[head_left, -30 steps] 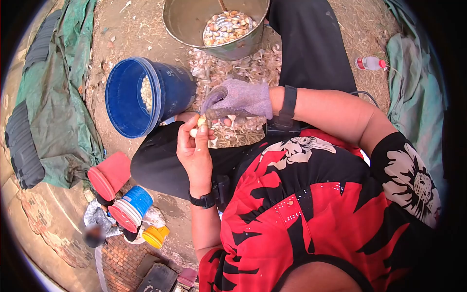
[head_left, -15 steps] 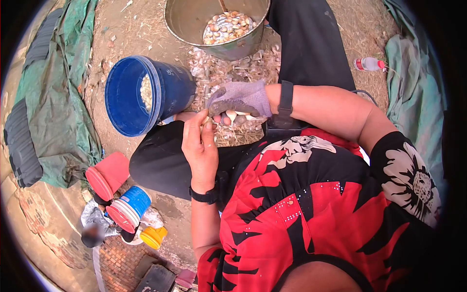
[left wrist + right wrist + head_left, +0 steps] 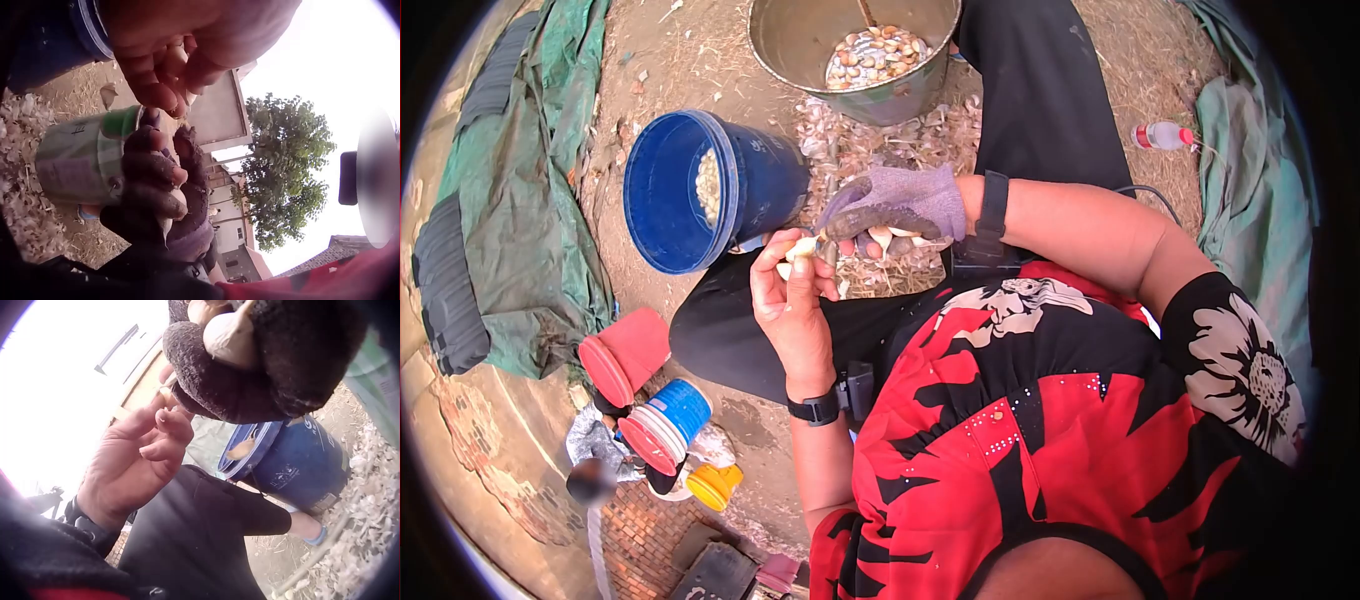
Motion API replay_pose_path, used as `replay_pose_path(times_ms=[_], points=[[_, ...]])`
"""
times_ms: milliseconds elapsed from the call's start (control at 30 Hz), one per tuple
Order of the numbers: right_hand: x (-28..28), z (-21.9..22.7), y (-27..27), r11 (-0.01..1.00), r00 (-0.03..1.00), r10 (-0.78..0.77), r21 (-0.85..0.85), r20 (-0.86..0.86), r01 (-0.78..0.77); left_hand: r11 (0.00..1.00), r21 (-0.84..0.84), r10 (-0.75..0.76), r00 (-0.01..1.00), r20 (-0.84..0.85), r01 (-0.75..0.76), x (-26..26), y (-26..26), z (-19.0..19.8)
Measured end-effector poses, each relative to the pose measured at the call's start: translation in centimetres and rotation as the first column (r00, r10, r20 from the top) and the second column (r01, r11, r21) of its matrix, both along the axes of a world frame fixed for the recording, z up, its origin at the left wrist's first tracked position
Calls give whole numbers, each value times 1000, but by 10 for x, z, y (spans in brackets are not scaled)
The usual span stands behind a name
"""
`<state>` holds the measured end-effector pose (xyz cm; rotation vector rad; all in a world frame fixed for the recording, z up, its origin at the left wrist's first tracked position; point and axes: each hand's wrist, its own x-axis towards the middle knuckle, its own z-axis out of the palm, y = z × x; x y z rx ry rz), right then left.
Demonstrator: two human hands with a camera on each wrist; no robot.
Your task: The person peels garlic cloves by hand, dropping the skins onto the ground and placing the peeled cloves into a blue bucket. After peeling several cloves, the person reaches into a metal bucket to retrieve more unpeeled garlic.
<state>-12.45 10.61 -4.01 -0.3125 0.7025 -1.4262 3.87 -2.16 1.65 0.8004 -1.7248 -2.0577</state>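
Note:
My bare left hand (image 3: 793,315) pinches a pale, peeled-looking garlic clove (image 3: 803,247) between thumb and fingers, with a second pale clove (image 3: 784,270) beside it. Close against its tip are the fingertips of my right hand (image 3: 905,200), which wears a purple knit glove with a dark, dirty palm. Several unpeeled cloves (image 3: 232,340) sit in the right hand's curled fingers, as the right wrist view shows. From the left wrist view, the left fingers (image 3: 156,94) hold their clove just above the glove.
A blue bucket (image 3: 775,185) with peeled cloves (image 3: 708,190) inside stands at left. Farther out, a metal bucket (image 3: 890,103) holds unpeeled cloves (image 3: 878,55). Garlic skins (image 3: 830,125) litter the ground between my legs. A bottle (image 3: 1162,136) lies at right; another person (image 3: 592,450) sits near coloured buckets.
Half a second ago the left hand was up against the glove, its clove mostly hidden. It has since drawn slightly left and turned, bringing the pale cloves into sight.

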Motion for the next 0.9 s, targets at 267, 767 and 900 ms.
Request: replay_pose_path(times_ms=[267,767,900], points=[[-7,2,-4,996,987,8,90,-159,6,982,-176,-60,997,53,69,-10,1,-15],[-1,1,-6,998,984,-53,-42,-172,47,977,180,-137,985,102,117,-12,5,-21],[-2,6,-4,998,993,19,-55,-115,-26,934,331,-150,989,11,138,-9,-5,-19]])
